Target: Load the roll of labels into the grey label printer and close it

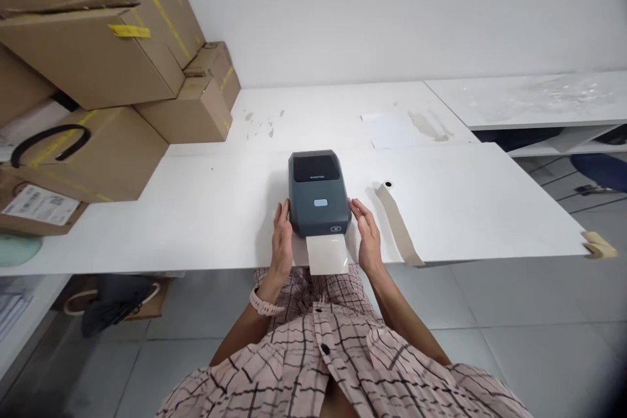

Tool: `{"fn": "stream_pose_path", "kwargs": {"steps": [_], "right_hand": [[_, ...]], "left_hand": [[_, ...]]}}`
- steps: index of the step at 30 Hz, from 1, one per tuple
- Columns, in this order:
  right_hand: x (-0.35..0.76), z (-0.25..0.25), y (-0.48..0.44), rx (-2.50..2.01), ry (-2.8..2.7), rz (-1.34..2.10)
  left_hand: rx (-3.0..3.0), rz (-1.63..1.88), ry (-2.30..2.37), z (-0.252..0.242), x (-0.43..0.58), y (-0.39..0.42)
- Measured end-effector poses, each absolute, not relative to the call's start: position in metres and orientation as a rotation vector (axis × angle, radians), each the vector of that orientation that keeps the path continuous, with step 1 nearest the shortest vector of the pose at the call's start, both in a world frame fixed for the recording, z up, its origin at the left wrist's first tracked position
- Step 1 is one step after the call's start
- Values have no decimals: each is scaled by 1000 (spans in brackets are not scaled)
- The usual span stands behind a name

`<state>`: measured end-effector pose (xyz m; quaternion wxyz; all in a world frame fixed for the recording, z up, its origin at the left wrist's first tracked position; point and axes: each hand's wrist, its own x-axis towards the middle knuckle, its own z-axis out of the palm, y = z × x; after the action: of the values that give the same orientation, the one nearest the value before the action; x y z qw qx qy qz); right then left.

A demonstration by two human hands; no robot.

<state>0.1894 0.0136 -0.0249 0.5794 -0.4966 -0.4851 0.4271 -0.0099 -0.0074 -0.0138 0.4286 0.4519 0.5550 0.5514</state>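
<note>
From the head cam looking down: a small dark grey label printer (319, 192) sits near the front edge of a white table (465, 209), pretty much dead centre in front of the person. A blank white label (327, 253) is sticking out of its front slot and hangs a bit past the table edge. The left hand (282, 240) is flat against the printer's left side, fingers straight and together, and the right hand (366, 235) mirrors it on the right side, open palm with fingertips touching the casing near the front corner, so both hands are spread open and neither one is pinching anything. There's a pale pink watch (264, 305) on the left wrist and a checked pink shirt (343, 359) fills the bottom. Just right of the printer a strip of brownish backing paper (398, 225) runs diagonally to the table edge, ending at a little roll core (387, 184). Back left there's a stack of cardboard boxes (108, 72), one with a black handle loop (46, 142). A loose white sheet (386, 129) lies further back, and a tan scrap (598, 245) sits at the table's far right corner.
</note>
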Motion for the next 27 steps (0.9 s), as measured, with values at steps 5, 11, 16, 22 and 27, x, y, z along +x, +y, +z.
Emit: {"fn": "stream_pose_path", "kwargs": {"steps": [5,11,16,22,27], "right_hand": [[193,-21,16,-1120,-1171,945],[197,-18,18,-1120,-1181,906],[186,-34,16,-1114,-1110,991],[173,-48,11,-1136,-1109,976],[182,-41,11,-1143,-1209,852]], "left_hand": [[1149,1384,1403,-7,-14,-7],[1126,1449,1352,-3,-10,-7],[1067,1516,1245,-20,1,-6],[1013,1591,1202,-26,7,-2],[1025,1647,1247,-21,4,0]]}}
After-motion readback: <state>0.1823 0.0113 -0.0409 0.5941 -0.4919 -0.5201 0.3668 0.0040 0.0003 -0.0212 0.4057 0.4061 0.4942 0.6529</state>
